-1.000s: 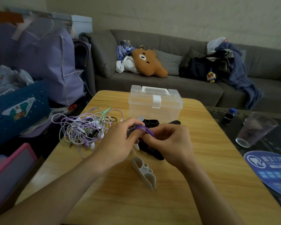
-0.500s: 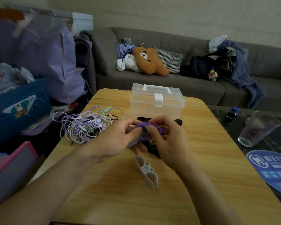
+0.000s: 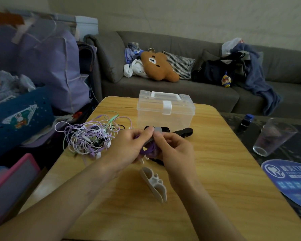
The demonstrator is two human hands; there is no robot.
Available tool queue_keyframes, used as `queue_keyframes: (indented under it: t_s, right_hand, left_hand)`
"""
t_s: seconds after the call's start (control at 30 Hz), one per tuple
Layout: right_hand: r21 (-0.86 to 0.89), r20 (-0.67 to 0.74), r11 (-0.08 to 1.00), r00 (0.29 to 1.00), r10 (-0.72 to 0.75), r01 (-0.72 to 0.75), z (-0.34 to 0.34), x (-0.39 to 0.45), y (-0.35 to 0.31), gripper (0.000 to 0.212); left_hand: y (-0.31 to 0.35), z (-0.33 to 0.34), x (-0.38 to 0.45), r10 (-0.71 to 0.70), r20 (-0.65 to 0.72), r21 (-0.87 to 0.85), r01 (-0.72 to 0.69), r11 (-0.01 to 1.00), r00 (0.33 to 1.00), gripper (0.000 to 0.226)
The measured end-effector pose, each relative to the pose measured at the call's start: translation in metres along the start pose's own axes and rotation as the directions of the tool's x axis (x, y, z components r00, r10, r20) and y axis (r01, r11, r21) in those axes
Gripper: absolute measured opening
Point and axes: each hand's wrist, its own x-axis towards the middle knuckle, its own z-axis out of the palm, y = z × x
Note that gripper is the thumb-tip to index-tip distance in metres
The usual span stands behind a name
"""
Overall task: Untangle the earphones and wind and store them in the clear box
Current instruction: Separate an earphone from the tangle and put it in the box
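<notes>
— Where's the purple earphone cord now?
— Bunched between both hands above the wooden table, wound on a grey flat winder. Left hand and right hand both have fingers curled, pinching it
— How will it handle?
— Light, limp, springy, I'd guess; best held by the winder. The winder's long axis runs from the hands up towards the clear lidded plastic box
</notes>
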Motion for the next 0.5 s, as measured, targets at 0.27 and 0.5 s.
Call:
queue_keyframes:
  t_s: [0.27,0.5]
  right_hand:
    - [0.084,-0.029,0.993,0.996,0.089,-0.087,0.009,0.000,0.005,0.029]
    - [-0.018,-0.113,0.999,0.993,0.034,-0.037,0.015,0.015,0.004,0.024]
  left_hand:
    - [0.005,0.012,0.004,-0.104,-0.208,-0.088,0.088,0.992,0.973,0.040]
    - [0.020,0.054,0.028,-0.045,-0.370,-0.054,0.027,0.998,0.928,0.046]
